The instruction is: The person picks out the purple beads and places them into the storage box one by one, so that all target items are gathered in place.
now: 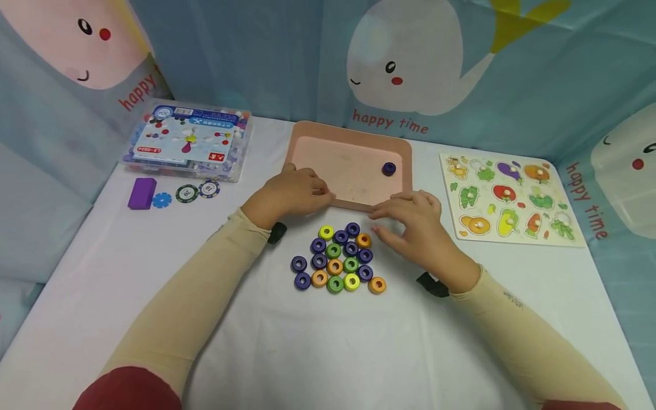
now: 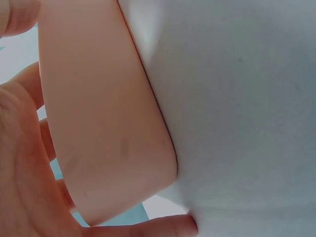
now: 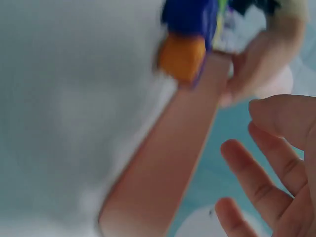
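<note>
My left hand (image 1: 294, 193) holds the front left corner of a pink tray (image 1: 353, 136), its fingers over the rim. In the left wrist view one finger (image 2: 148, 227) lies along the tray's short side. My right hand (image 1: 417, 228) hovers by the tray's front right corner, fingers spread and slightly bent, with nothing in it. Inside the tray, near its right side, sits one dark blue ring (image 1: 389, 169). A loose group of small rings lies on the table in front of the tray, including dark blue, orange (image 1: 377, 285), green (image 1: 335, 284) and yellow (image 1: 326, 232) ones.
At the back left stands a clear plastic box (image 1: 187, 139) with a printed label. Before it lie a purple block (image 1: 142, 193), a blue flower-shaped piece (image 1: 162, 200) and two round chips (image 1: 187, 193). A vegetable puzzle board (image 1: 512, 199) lies at the right. A printed curtain (image 1: 287, 57) hangs behind.
</note>
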Demonstrator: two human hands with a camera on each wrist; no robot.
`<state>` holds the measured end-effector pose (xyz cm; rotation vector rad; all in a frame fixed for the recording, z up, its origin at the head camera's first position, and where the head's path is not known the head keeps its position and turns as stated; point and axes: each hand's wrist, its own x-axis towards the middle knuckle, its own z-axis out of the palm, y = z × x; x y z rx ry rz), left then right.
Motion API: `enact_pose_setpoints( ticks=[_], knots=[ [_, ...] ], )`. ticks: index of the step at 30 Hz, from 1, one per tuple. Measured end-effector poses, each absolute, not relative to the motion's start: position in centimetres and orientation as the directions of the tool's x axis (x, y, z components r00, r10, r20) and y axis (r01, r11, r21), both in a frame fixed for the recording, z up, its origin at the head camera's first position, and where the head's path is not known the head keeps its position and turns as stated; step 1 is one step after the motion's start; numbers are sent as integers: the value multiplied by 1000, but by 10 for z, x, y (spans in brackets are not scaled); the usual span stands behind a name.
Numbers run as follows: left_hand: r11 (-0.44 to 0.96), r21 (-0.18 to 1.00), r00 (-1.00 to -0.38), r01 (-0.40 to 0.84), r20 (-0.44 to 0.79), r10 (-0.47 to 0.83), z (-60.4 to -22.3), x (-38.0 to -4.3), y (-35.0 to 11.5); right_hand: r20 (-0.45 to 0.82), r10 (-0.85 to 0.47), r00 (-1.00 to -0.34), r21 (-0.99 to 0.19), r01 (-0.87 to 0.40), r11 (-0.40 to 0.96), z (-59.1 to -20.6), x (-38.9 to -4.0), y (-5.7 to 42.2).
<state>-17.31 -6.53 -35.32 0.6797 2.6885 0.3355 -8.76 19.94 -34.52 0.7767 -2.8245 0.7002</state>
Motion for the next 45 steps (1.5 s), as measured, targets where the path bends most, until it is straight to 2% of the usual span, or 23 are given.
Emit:
enact_pose_setpoints(
  ticks=[10, 20, 26, 30, 34, 38, 45],
  knots=[
    [861, 315, -827, 398, -283, 486, -354, -171, -66, 125, -453, -883, -279, -469, 838, -361, -80, 167],
    [871, 309, -839, 382, -280, 467, -352, -170, -67, 86, -432, -898, -265, -438, 859, -361, -82, 158],
    [879, 304, -843, 367, -292, 453, -352, -170, -68, 53, -434, -899, -307, -429, 850, -358, -84, 158],
    [877, 307, -842, 368, -289, 455, -353, -170, -67, 12, -413, -911, -387, -385, 838, -348, -88, 164],
    [877, 307, -846, 369, -279, 454, -353, -171, -66, -5, -339, -941, -469, -297, 832, -330, -102, 174],
    [880, 308, -853, 362, -272, 446, -353, -171, -66, -3, -237, -972, -506, -202, 838, -321, -132, 188],
    [882, 316, -850, 349, -290, 441, -352, -169, -66, 3, -212, -977, -442, -191, 876, -339, -184, 198]
  ],
)
